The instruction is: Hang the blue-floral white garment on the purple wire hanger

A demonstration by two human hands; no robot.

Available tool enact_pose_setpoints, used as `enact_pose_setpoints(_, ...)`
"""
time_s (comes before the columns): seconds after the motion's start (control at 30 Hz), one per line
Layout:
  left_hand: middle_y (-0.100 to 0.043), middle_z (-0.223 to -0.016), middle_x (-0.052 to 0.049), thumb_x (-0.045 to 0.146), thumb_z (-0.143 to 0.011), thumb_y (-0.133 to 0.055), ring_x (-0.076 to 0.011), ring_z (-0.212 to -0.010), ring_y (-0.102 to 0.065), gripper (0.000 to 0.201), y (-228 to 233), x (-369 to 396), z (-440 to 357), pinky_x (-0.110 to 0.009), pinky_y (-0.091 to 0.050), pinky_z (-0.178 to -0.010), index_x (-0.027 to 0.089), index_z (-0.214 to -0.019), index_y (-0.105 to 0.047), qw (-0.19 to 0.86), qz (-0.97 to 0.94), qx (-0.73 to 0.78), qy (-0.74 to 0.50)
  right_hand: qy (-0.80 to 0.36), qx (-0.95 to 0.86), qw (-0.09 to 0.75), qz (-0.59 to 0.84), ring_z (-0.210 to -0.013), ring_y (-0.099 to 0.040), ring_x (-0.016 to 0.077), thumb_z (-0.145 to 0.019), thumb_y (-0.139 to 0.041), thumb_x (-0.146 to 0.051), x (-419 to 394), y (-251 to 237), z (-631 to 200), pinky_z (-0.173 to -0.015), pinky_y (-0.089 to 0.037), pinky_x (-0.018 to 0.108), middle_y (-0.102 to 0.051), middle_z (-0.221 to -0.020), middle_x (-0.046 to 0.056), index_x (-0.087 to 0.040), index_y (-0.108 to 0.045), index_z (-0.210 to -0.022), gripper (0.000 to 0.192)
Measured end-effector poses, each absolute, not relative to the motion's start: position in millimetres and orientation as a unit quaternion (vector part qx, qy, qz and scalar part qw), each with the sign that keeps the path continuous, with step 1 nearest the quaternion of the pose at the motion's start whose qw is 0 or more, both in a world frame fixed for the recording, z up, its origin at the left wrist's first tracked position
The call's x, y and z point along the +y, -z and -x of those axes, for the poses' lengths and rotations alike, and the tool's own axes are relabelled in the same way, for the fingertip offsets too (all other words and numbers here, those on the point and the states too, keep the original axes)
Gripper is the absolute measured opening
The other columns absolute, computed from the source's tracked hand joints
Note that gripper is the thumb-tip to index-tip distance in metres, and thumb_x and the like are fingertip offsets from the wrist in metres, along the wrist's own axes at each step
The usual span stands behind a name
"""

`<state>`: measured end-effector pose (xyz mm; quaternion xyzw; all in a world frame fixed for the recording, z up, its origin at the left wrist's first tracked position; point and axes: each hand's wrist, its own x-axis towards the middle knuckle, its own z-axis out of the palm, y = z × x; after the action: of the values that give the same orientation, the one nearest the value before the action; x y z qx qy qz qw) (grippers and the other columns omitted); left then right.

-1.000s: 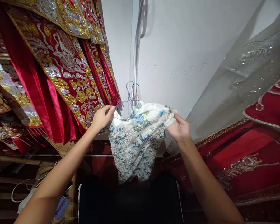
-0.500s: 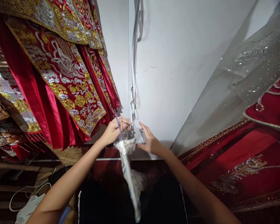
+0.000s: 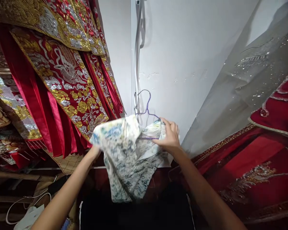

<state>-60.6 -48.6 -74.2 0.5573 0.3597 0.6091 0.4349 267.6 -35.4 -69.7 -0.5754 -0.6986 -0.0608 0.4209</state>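
Fitting the garment [image 3: 123,150] on the hanger [image 3: 147,109] seems underway: right hand [image 3: 171,134] grasps cloth at its right end; left hand [image 3: 95,151], grip hidden, likely needs to even its side

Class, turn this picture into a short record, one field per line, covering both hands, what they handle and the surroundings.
Garment: floral garment, pale with blue and green print, slightly blurred
Hanger: purple hanger, hook uppermost, lower part partly hidden by the floral garment
Right hand: right hand grips the purple hanger and fabric together
Left hand: left hand mostly hidden behind the floral garment; grip unclear
Picture left: red costume with gold and silver embroidery
Picture right: red beaded garment
Background: white wall
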Motion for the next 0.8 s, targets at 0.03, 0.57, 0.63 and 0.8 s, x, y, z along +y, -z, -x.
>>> enact_pose_setpoints(0.03, -0.071, -0.119, -0.016, 0.069, -0.081, -0.058, -0.0339, -0.123, -0.059, 0.062, 91, -50, 65, -0.048, -0.044, -0.108, 0.015, -0.108, -0.073, 0.461, -0.532, 0.366, -0.609, 0.077, -0.687, 0.413, 0.593, -0.114, -0.045, 0.039, -0.061, -0.076, -0.044, -31, 59, -273, -0.096, -0.038, 0.055, -0.046, -0.119, 0.013, -0.025, -0.039, -0.145, 0.094)
enact_pose_setpoints(0.57, -0.06, -0.139, -0.01, 0.044, -0.078, -0.077, -0.0282, -0.136, -0.049, 0.058, 197, -124, 3, -0.041, -0.034, -0.118, 0.02, -0.128, -0.062, 0.564, -0.309, 0.476, -0.6, -0.292, -0.601, 0.596, 0.446, -0.116, -0.059, 0.03, -0.089, -0.059, -0.047, -108, 136, -215, -0.098, -0.049, 0.045, -0.06, -0.128, 0.013, -0.026, -0.055, -0.124, 0.042)
enact_pose_setpoints(0.63, -0.059, -0.139, -0.01, 0.043, -0.078, -0.077, -0.0281, -0.136, -0.048, 0.058, 188, -132, 1, -0.042, -0.034, -0.119, 0.022, -0.13, -0.061, 0.592, -0.301, 0.46, -0.589, -0.364, -0.522, 0.59, 0.497, -0.097, -0.064, 0.0296, -0.089, -0.057, -0.052, -117, 177, -199, -0.085, -0.052, 0.044, -0.066, -0.103, 0.012, -0.022, -0.061, -0.102, 0.033)
enact_pose_setpoints(0.8, -0.064, -0.133, -0.012, 0.042, -0.079, -0.077, -0.0284, -0.129, -0.056, 0.063, 173, -147, -2, -0.042, -0.039, -0.116, 0.02, -0.135, -0.058, 0.664, -0.245, 0.425, -0.565, -0.531, -0.535, 0.474, 0.454, -0.07, -0.06, 0.0229, -0.09, -0.051, -0.061, -119, 212, -176, -0.066, -0.048, 0.036, -0.065, -0.077, 0.007, -0.021, -0.058, -0.08, 0.042)
